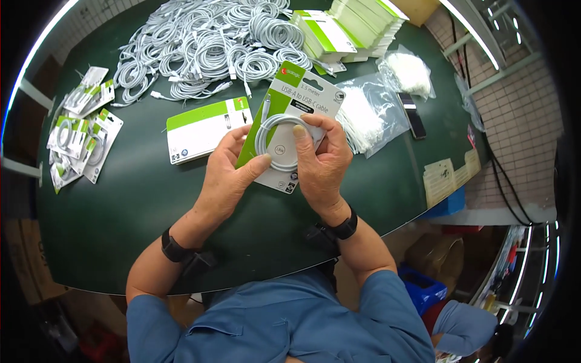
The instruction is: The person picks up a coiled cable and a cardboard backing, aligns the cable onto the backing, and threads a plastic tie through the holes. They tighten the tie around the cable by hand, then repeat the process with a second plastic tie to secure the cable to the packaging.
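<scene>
My left hand (229, 170) grips the lower left edge of a green-and-white packaging card (287, 86), its thumb on the front against the coil. A white USB cable (262, 134), wound into a ring, lies on the card's face with one plug pointing up along the green part. My right hand (325, 160) is closed on the right side of the coil and card, thumb in front. The fingers behind the card are partly hidden. Just left of the held card, a short stack of flat cards (206, 134) lies on the green table (145, 212).
Loose white coiled cables (200, 45) are heaped at the back. Tall card stacks (363, 30) stand back right. Bags of thin white strips (366, 118) and a phone (414, 118) lie right. Carded cables (75, 145) are piled left. Another person (463, 327) is at lower right.
</scene>
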The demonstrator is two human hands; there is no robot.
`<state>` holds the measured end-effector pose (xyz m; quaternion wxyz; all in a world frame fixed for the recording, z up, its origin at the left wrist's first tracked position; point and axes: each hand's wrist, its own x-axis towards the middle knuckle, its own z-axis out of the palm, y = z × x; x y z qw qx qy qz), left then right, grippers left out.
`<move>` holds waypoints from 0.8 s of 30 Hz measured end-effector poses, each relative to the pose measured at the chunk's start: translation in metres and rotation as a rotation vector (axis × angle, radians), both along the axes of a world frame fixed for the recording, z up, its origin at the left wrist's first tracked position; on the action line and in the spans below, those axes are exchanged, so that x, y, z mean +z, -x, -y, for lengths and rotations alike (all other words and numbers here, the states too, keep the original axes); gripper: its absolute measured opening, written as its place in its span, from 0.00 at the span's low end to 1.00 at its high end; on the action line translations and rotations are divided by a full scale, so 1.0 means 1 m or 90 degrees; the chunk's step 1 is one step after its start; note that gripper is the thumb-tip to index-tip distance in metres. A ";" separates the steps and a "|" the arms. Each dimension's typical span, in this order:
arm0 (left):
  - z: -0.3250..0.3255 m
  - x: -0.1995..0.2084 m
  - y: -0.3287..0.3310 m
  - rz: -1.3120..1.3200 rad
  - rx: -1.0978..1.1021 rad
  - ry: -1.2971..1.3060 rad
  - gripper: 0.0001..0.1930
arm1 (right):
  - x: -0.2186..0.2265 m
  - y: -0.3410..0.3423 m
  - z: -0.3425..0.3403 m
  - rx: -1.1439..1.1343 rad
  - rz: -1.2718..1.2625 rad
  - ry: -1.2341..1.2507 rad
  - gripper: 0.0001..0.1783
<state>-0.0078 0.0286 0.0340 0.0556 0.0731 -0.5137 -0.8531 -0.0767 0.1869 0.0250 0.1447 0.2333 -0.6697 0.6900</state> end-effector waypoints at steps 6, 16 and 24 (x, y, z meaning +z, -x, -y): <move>0.016 0.007 -0.001 -0.047 -0.017 0.157 0.32 | 0.007 0.001 0.004 0.088 0.053 0.065 0.22; 0.050 0.050 -0.011 -0.157 0.047 0.485 0.45 | 0.057 0.001 -0.007 -0.033 -0.426 -0.336 0.34; 0.042 0.040 -0.006 -0.343 0.196 0.530 0.44 | 0.041 -0.010 0.001 0.205 -0.004 -0.129 0.28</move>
